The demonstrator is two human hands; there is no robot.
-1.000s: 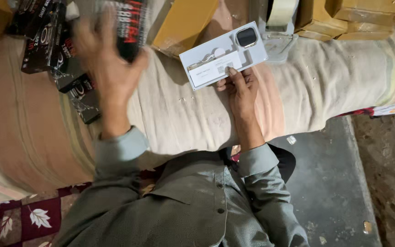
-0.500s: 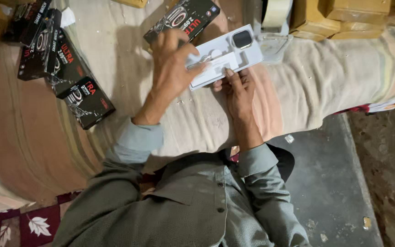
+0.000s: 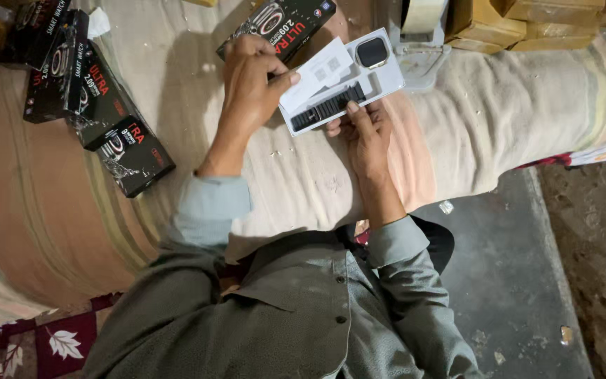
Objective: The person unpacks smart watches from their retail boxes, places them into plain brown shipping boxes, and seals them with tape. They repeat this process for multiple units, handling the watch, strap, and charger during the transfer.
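- The white tray [image 3: 359, 88] sits in both hands, up above the striped cloth [image 3: 499, 119] that covers the bed.
- The tray holds one watch face [image 3: 372, 51], dark and square, and one black strap [image 3: 327, 107] lying along it.
- One white card [image 3: 315, 76] lies on top of the tray, near its left end.
- The left hand [image 3: 250, 81] reaches up from a bent arm. Its grip is closed, with the thumb pressing the white card and the other fingers curled over.
- The right hand [image 3: 366, 133] comes straight up from below. Its grip is closed on the tray's lower edge, thumb on top by the strap, fingers tucked under it.
- One black box [image 3: 282, 24] lies just behind the left hand, partly hidden by it.
- About four more black boxes [image 3: 89, 91] lie in a loose pile on the left, well apart from the hands. They overlap, so the count is hard to make out.
- Brown cardboard boxes [image 3: 527, 21] sit at the top right, cut off by the edge.
- One roll of tape [image 3: 423, 14] stands on a holder just behind the tray, cut off at the top.
- The person's grey shirt [image 3: 303, 316] fills the bottom.
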